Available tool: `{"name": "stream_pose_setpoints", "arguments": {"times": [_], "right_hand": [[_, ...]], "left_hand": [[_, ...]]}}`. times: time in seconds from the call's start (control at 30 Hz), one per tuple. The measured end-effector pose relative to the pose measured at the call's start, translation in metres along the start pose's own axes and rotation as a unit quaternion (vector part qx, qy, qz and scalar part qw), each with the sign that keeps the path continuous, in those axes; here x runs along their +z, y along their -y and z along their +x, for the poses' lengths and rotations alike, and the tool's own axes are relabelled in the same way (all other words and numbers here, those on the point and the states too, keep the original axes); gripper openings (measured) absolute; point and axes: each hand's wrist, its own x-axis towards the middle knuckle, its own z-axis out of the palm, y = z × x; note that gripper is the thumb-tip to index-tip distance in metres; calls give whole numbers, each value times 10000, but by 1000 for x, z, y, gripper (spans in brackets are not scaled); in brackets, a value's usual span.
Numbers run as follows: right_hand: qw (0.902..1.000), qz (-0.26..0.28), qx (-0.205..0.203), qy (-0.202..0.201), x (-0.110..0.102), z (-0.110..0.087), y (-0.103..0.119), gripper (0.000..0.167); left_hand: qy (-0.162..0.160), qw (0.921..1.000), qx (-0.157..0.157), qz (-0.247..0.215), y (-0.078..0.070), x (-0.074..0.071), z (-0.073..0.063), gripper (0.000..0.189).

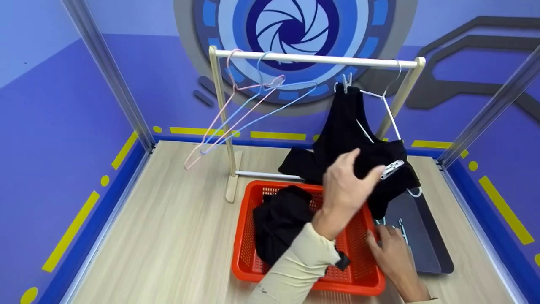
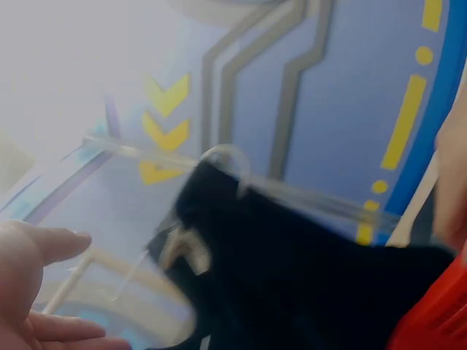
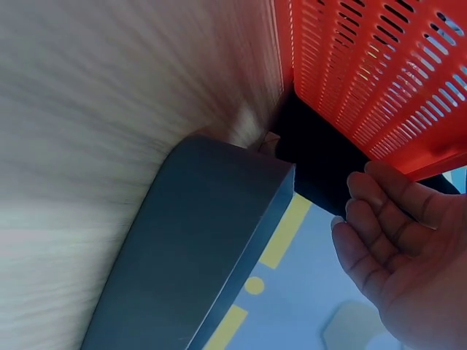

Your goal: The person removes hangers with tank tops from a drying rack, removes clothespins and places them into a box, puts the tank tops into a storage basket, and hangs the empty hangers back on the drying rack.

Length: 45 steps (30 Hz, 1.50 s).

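Observation:
A black garment (image 1: 337,126) hangs on a white hanger (image 1: 391,114) at the rack's right end. One grey clothespin (image 1: 346,82) grips its upper strap. Lower down, a pale clothespin (image 1: 392,169) sits on the fabric. My left hand (image 1: 346,183) is in front of the garment, thumb and fingers spread apart and holding nothing; its thumb tip is close to the pale clothespin. My right hand (image 1: 392,253) is between the red basket and the dark tray (image 1: 428,245), beside teal clothespins (image 1: 402,230). In the right wrist view its fingers (image 3: 379,226) look loosely bent, with nothing in them.
Black cloth (image 1: 280,223) lies in the red basket (image 1: 308,287) in front of the rack. Pink (image 1: 211,122) and blue hangers (image 1: 253,120) hang from the left part of the wooden rail (image 1: 316,58). Blue-purple walls (image 1: 55,147) enclose the table.

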Motion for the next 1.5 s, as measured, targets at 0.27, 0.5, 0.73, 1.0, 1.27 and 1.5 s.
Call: {"name": "stream_pose_setpoints", "arguments": {"times": [0.27, 0.5, 0.73, 1.0, 1.27, 1.5], "right_hand": [[9999, 93, 43, 121, 0, -1, -1, 19], [9991, 386, -20, 158, 6, -1, 0, 26], [9985, 526, 57, 155, 8, -2, 2, 24], [9976, 614, 137, 294, 4, 0, 1, 25], [9962, 433, 507, 565, -4, 0, 0, 22], [9959, 438, 568, 555, -2, 2, 1, 19]], "left_hand": [[504, 9974, -383, 354, -8, 46, -17, 106], [287, 9967, -211, 733, -13, 64, -22, 116], [206, 9980, -277, 526, -10, 70, -23, 109], [236, 9984, -378, 337, -12, 58, -27, 109], [-207, 9995, -82, 240, -3, 30, -38, 114], [-552, 9982, -247, 49, 9, 3, -45, 110]]}}
